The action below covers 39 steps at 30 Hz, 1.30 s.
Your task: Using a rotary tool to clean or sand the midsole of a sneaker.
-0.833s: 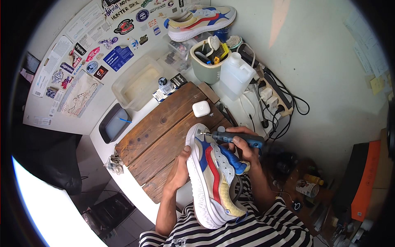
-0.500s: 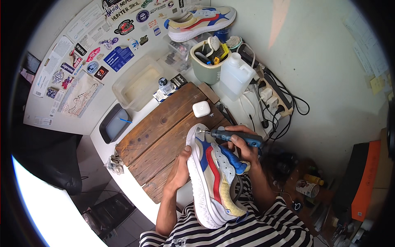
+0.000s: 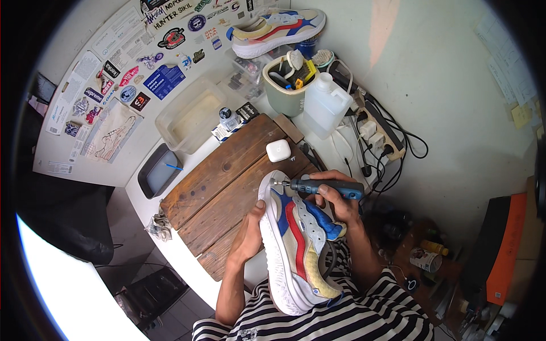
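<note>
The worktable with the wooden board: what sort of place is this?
Probably a small shoe workshop: the right hand holds a rotary tool at the toe of a colourful sneaker, a similar shoe sits at the back, and a pale green tub of small items stands nearby.

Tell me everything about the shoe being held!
The shoe is a sneaker with a thick white sole, red stripe and blue and yellow patches on a pale, fabric-looking upper. No laces show. It's tilted, toe pointing away, heel over the striped shirt. The left hand holds the sole's edge; the right hand holds a rotary tool, its metal tip at the toe.
</note>
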### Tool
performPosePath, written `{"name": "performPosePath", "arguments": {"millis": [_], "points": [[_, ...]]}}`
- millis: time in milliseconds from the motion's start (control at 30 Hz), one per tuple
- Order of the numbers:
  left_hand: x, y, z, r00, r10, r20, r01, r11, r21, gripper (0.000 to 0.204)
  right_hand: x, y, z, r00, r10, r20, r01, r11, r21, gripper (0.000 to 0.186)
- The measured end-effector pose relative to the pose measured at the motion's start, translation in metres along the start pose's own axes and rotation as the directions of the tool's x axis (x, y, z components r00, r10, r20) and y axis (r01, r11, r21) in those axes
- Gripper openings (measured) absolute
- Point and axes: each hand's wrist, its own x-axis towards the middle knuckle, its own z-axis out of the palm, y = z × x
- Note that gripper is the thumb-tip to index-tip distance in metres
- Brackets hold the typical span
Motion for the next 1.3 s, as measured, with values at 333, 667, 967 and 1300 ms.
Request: {"name": "performPosePath", "arguments": {"millis": [333,667,967,1300], "points": [[0.003,0.000,-0.005,0.993,0.112,0.023,-0.106,0.976,-0.191,0.081,0.003,0.002,0.003,0.993,-0.050,-0.106,0.085,0.928,0.363,0.050],[0.004,-0.009,-0.003,0.977,0.211,0.008,-0.208,0.968,-0.142,0.097,-0.001,-0.009,0.005,0.991,-0.127,0.037,0.108,0.939,0.327,0.047],[0.000,-0.005,0.001,0.974,0.223,-0.030,-0.225,0.970,-0.097,0.098,0.000,-0.005,0.001,0.997,-0.066,0.035,0.053,0.956,0.289,0.044],[-0.002,0.002,0.003,0.963,0.264,-0.049,-0.265,0.964,-0.028,0.095,-0.002,-0.006,-0.007,0.985,-0.107,0.137,0.070,0.965,0.253,0.041]]}}
